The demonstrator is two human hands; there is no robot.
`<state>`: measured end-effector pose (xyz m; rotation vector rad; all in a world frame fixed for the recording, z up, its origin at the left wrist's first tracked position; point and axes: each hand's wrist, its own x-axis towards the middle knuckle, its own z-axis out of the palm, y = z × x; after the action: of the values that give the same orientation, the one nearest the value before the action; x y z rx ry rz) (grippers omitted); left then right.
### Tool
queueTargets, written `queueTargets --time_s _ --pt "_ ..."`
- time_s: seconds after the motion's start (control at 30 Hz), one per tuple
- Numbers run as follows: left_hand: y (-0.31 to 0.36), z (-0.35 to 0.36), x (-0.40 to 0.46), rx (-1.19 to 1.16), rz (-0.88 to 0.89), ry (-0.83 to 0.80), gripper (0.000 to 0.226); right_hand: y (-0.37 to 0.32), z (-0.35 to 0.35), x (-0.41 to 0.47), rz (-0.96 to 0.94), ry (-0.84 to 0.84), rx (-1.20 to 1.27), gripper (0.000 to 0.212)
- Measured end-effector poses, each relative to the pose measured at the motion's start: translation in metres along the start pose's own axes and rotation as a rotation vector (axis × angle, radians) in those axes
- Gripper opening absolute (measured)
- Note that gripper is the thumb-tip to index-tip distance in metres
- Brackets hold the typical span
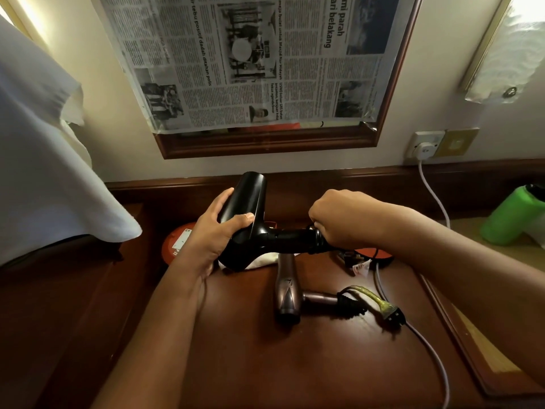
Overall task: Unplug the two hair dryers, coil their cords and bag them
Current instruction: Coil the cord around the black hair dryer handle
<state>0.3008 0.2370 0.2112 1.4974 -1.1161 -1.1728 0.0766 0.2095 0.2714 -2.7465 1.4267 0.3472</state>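
Left hand [213, 231] grips black hair dryer [250, 219] barrel; right hand [342, 219] curled at its handle end, presumably on cord. Tight winding could kink cord; bronze hair dryer [287, 293] lies near.

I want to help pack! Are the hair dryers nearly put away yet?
Not yet. The bronze hair dryer lies on the table, cord looking bundled. The left hand holds the black hair dryer while the right hand works at its handle end. Neither is bagged.
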Motion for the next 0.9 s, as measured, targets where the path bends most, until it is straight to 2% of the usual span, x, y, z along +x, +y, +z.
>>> queueTargets --time_s 0.2,0.33,0.47,0.63,0.73,0.83,0.9 --pt "0.0 0.0 0.004 -0.004 -0.003 0.043 0.067 -0.001 -0.004 -0.004 0.045 -0.026 0.017 0.015" --pt "0.002 0.0 0.005 0.024 0.015 0.058 0.068 0.005 -0.004 -0.003 0.103 -0.01 0.041 0.029" --pt "0.001 0.001 0.005 0.038 0.039 0.069 0.069 0.007 0.0 -0.003 0.108 -0.023 0.136 0.023" --pt "-0.001 0.0 0.003 -0.031 0.071 0.161 0.066 -0.001 0.008 -0.009 0.123 -0.028 0.247 0.009" --pt "-0.001 0.002 0.0 -0.05 0.126 0.221 0.066 -0.007 0.017 -0.01 0.155 0.059 0.367 0.012" --pt "0.0 0.007 -0.003 -0.112 0.15 0.282 0.067 -0.015 0.031 -0.011 0.178 0.209 0.534 0.024" --pt "0.0 0.009 -0.005 -0.174 0.15 0.304 0.066 -0.021 0.044 -0.012 0.246 0.308 0.799 0.028"
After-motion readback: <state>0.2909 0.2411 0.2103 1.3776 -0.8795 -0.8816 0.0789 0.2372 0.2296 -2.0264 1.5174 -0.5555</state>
